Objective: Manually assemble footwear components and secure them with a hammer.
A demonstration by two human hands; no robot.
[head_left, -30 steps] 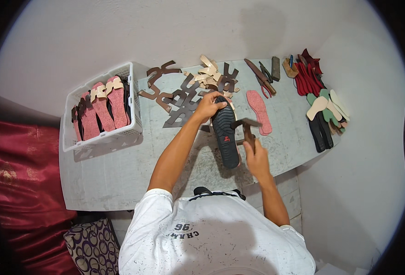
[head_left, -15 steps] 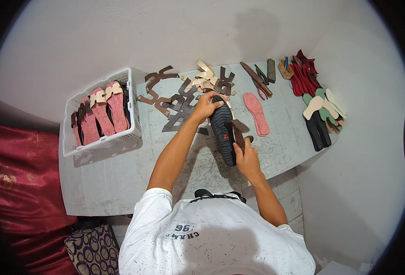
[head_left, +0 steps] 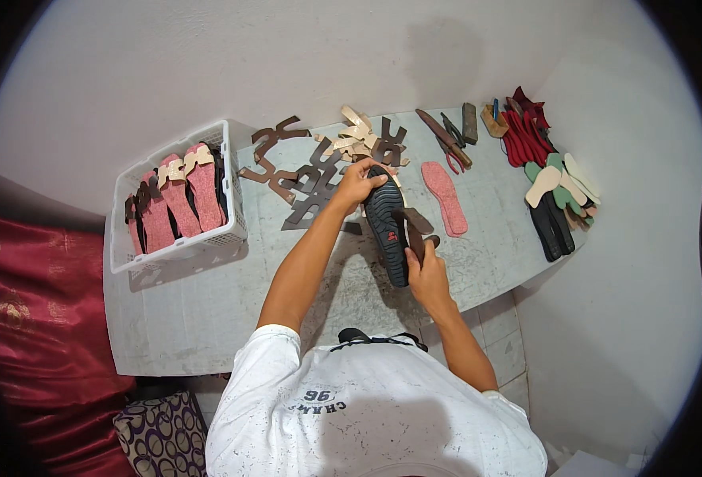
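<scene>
Black sole (head_left: pixel 387 226) at frame centre, tread up over the table (head_left: pixel 208 310). Left hand (head_left: pixel 356 183) grips its far end; right hand (head_left: pixel 426 274) clasps the near end with a brown strap (head_left: pixel 413 230). Pink insole (head_left: pixel 445 197) just right; basket (head_left: pixel 178 208) of sandals left.

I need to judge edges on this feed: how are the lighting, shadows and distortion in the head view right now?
Head view: even, soft light with no glare on the grey table; a faint shadow lies under the white basket; fisheye bends the table edges and blackens the corners; the left hand and right hand on the black sole look sharp, without motion blur.
</scene>
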